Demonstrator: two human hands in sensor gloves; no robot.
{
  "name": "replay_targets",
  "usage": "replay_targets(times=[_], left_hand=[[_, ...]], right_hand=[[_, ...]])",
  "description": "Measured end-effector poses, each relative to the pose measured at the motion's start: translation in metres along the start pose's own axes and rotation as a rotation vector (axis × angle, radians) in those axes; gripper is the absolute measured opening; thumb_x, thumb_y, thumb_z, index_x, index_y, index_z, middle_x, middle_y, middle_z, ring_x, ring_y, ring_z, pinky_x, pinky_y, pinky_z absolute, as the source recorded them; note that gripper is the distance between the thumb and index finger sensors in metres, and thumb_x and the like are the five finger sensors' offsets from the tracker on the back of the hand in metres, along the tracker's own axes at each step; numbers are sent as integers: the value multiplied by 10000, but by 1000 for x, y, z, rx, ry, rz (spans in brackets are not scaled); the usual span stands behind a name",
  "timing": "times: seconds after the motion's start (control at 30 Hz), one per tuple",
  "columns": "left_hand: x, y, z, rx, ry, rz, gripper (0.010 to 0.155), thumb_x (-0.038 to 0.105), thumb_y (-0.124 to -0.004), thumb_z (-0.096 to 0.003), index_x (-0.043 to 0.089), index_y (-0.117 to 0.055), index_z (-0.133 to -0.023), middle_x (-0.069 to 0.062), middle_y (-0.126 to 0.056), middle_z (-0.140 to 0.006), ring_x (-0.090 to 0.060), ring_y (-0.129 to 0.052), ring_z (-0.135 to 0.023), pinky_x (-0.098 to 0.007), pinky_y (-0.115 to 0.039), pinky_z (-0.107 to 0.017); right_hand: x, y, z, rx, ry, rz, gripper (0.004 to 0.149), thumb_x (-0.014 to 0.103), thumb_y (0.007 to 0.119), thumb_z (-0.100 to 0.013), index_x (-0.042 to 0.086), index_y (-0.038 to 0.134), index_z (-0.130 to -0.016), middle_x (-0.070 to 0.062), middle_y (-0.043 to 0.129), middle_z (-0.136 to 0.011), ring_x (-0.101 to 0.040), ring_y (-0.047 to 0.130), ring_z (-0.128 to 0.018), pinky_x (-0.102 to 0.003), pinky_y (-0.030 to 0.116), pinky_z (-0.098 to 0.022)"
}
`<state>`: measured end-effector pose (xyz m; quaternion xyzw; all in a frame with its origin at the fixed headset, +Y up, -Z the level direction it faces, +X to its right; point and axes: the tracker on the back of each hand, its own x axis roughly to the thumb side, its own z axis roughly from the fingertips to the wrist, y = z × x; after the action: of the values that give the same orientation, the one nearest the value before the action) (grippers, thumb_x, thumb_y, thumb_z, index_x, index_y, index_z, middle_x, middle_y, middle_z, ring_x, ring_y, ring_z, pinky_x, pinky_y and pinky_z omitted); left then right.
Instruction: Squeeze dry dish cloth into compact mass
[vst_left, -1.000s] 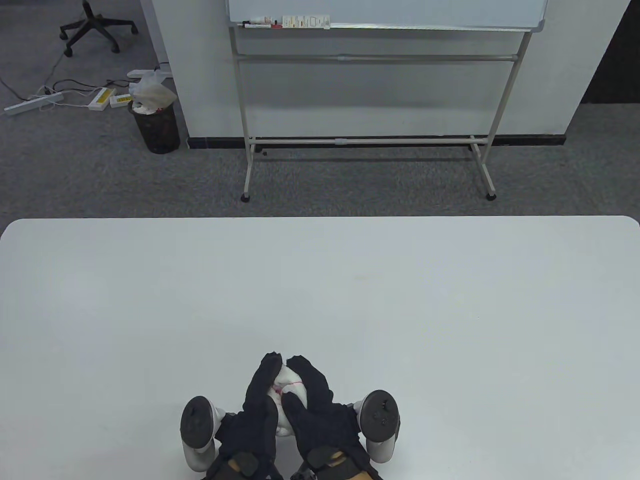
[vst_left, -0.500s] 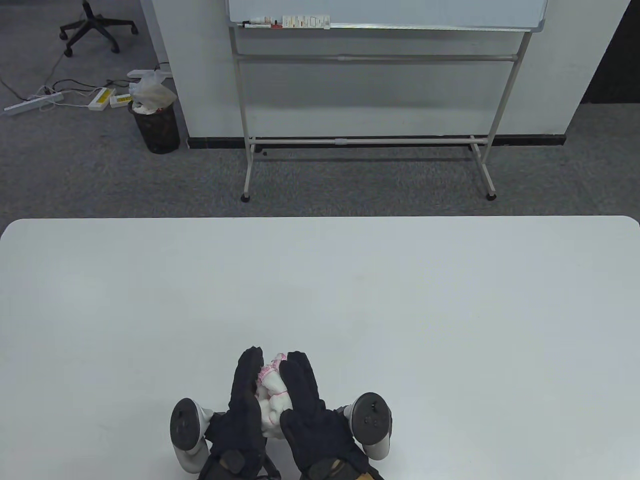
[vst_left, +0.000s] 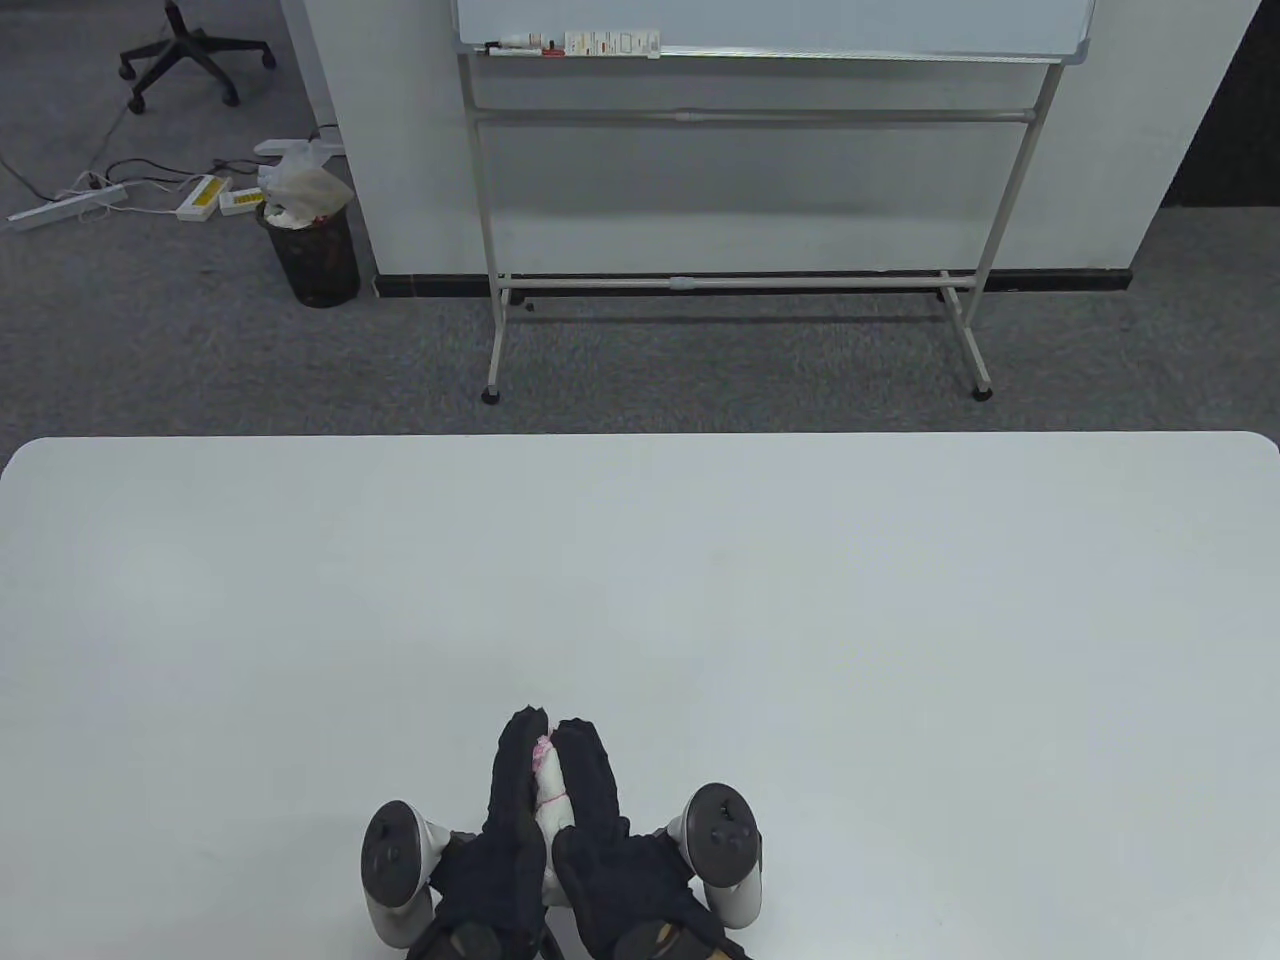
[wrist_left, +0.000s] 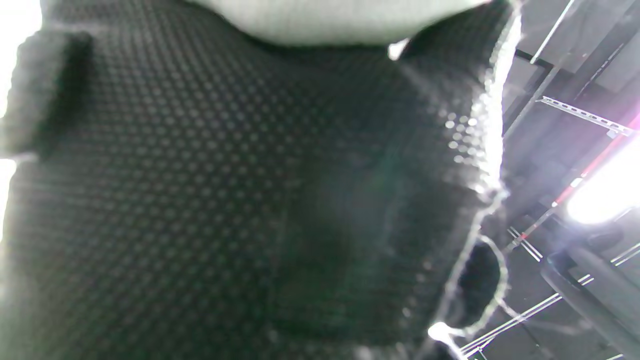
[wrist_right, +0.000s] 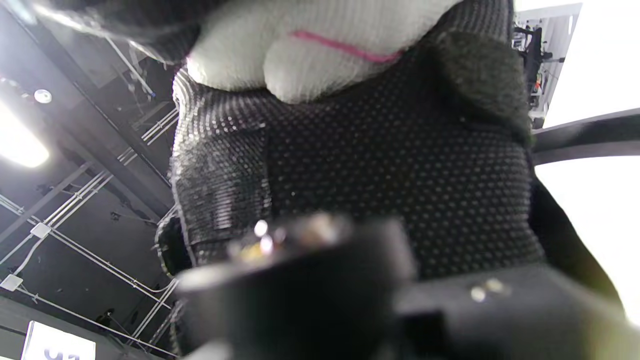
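The dish cloth (vst_left: 548, 788) is white with pink stitching, bunched into a narrow wad near the table's front edge. My left hand (vst_left: 512, 800) presses it from the left and my right hand (vst_left: 590, 795) from the right, palms facing each other, so only a thin strip of cloth shows between them. In the left wrist view the glove palm fills the frame, with white cloth (wrist_left: 330, 20) at the top. In the right wrist view the cloth (wrist_right: 320, 45) with a pink thread bulges above the glove palm.
The white table (vst_left: 800, 600) stretches wide ahead and to both sides of my hands. Beyond its far edge are grey carpet, a whiteboard stand (vst_left: 740, 280) and a black waste bin (vst_left: 312, 250).
My hands have closed tighter together around the cloth. The wad has gone from a loose visible bundle to a thin strip between the palms. Both trackers moved inward.
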<state>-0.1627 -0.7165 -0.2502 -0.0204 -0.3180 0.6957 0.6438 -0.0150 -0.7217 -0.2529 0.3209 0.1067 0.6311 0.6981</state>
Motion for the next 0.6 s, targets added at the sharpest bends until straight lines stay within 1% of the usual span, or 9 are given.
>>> replay_targets(times=[0.13,0.2,0.27,0.3,0.33,0.4,0.43,0.5,0.6], left_hand=[[1,6,2,30,4,-12,736,700,-357,-537,349,39,-1048,-48,183,-1085,-373,178,-973,-595,-69,-672],[0,8,3,40,9,2,734,691,-358,-535,346,38,-1047,-50,182,-1085,-374,179,-974,-595,-61,-670],[-1,9,3,60,22,-5,732,686,-356,-535,341,38,-1047,-57,178,-1084,-385,175,-972,-601,-54,-663],[-2,10,3,80,41,-11,730,682,-355,-538,336,36,-1048,-65,174,-1084,-396,166,-972,-607,-55,-660],[-3,11,3,91,53,-10,730,676,-360,-538,329,29,-1049,-72,166,-1084,-408,152,-974,-613,-55,-657],[-5,15,4,97,91,-29,728,667,-374,-541,324,13,-1054,-92,134,-1094,-444,105,-984,-634,-64,-655],[-5,17,4,100,113,-54,729,668,-376,-541,315,-6,-1060,-118,60,-1116,-473,34,-1002,-656,-92,-659],[-5,20,5,105,147,-115,735,672,-374,-543,287,-52,-1080,-185,-63,-1135,-517,-103,-1016,-695,-186,-668],[0,24,5,145,178,-189,730,659,-409,-544,252,-164,-1100,-212,-199,-1140,-546,-229,-1007,-699,-292,-677]], right_hand=[[2,6,0,60,34,24,876,726,547,-482,323,-23,-1012,-57,-115,-1073,-435,-64,-1008,-606,145,-719],[4,6,-1,58,36,49,901,710,584,-488,293,-12,-1019,-109,-87,-1071,-484,-27,-996,-623,201,-727],[6,4,-2,13,36,61,890,669,619,-498,248,57,-1045,-177,29,-1084,-544,90,-994,-642,337,-721],[8,2,-1,-49,32,71,875,645,645,-498,216,132,-1061,-210,138,-1087,-576,201,-984,-645,434,-698],[8,0,0,-92,34,79,856,623,672,-497,178,220,-1072,-237,233,-1082,-598,311,-964,-643,520,-667],[8,-4,-1,-116,40,96,819,587,700,-492,133,324,-1060,-255,368,-1050,-604,470,-901,-625,638,-591],[8,-5,-1,-128,37,99,801,572,714,-492,121,360,-1052,-259,430,-1027,-599,550,-859,-612,684,-548],[7,-9,-1,-155,30,75,762,535,744,-492,96,432,-1031,-267,522,-980,-580,677,-784,-593,745,-471],[12,-14,-1,-186,-2,131,724,497,772,-495,91,480,-1019,-256,572,-960,-559,728,-757,-595,753,-441]])
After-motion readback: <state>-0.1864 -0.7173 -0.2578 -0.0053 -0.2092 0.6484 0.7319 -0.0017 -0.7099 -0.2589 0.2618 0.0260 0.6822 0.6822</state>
